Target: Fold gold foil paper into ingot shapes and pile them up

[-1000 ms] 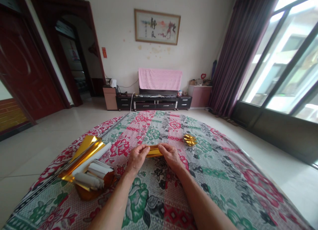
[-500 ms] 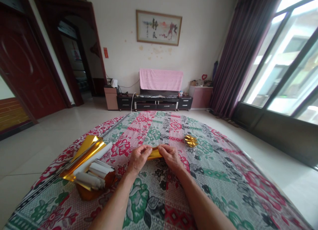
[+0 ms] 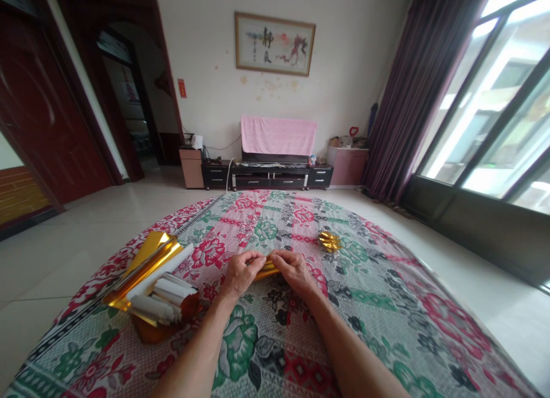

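Broadly, a flower-patterned cloth (image 3: 373, 329) spreads across the lower frame. On it, lower left, lies a pile of gold foil and white rolls (image 3: 160, 279). Below centre, the left hand (image 3: 241, 275) and right hand (image 3: 295, 272) pinch a gold strip (image 3: 267, 272); a crinkled gold bundle (image 3: 329, 241) sits right of them.

We counted two hands, one left hand (image 3: 240, 273) and one right hand (image 3: 296, 272), on one gold foil piece (image 3: 264, 272). On one patterned cloth (image 3: 369, 343), we saw one gold cluster (image 3: 329, 241) toward the far edge; near the left edge, white rolls (image 3: 155, 310) overlapped too much to count. Beyond hung one framed picture (image 3: 275, 43).
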The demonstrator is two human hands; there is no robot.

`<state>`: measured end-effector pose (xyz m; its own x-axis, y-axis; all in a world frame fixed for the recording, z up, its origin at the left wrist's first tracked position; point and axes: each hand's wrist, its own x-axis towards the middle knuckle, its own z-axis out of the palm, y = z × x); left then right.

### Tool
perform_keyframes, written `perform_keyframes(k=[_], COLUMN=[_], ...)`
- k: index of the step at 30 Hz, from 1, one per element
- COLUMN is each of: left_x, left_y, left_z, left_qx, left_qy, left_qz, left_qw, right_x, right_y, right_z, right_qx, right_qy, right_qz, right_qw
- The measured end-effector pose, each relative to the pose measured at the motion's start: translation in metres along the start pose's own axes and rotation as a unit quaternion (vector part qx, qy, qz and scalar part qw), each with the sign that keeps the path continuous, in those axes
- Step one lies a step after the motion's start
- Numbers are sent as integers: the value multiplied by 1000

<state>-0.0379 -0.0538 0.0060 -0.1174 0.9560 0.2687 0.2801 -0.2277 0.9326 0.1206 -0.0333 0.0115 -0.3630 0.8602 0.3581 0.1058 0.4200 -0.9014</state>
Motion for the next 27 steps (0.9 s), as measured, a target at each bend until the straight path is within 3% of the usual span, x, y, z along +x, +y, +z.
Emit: perform_keyframes(k=[9,17,27], left_x=[1,3,5], left_y=[-5,-6,-5], left_z=[2,2,6], left_qx=[-66,-159,-207], left_qy=[19,64,79], left_qz=[-18,-48,-69], left_qw=[997,984,973], right_x=[2,3,3], right_y=[5,4,6], right_z=[5,4,2], right_qx=[71,86,33], right_qy=[-26,11,8], right_qz=[40,87,58], right_qw=[996,992,998])
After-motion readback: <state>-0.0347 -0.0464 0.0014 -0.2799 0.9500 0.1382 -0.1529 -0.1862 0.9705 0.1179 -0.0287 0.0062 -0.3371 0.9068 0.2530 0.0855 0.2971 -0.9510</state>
